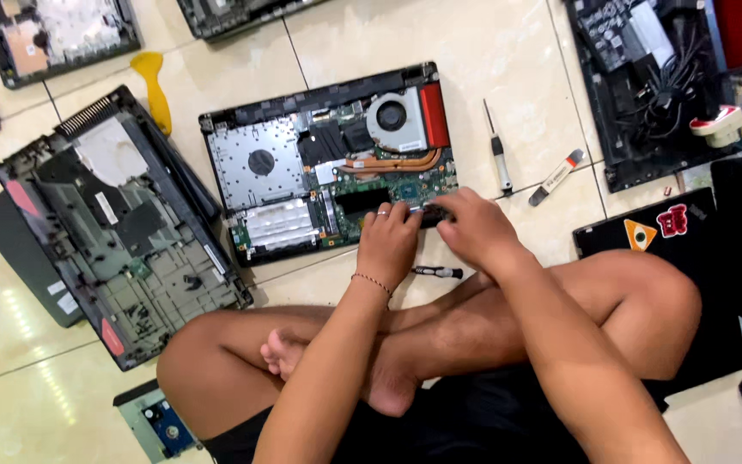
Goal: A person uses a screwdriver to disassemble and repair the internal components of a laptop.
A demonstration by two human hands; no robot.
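Fingers of left hand (388, 243) and right hand (474, 228) curl, pressing one opened laptop (328, 163); two screwdrivers (498, 159) nearby.

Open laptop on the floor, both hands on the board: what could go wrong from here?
1. Both the left hand and the right hand press bare on the near edge of the open laptop; static or a slip could harm the exposed board.
2. The small screwdriver lies loose by the knees and could be knocked or rolled away.
3. The laptop sits on hard floor tile among other opened machines, so small parts could get mixed up.
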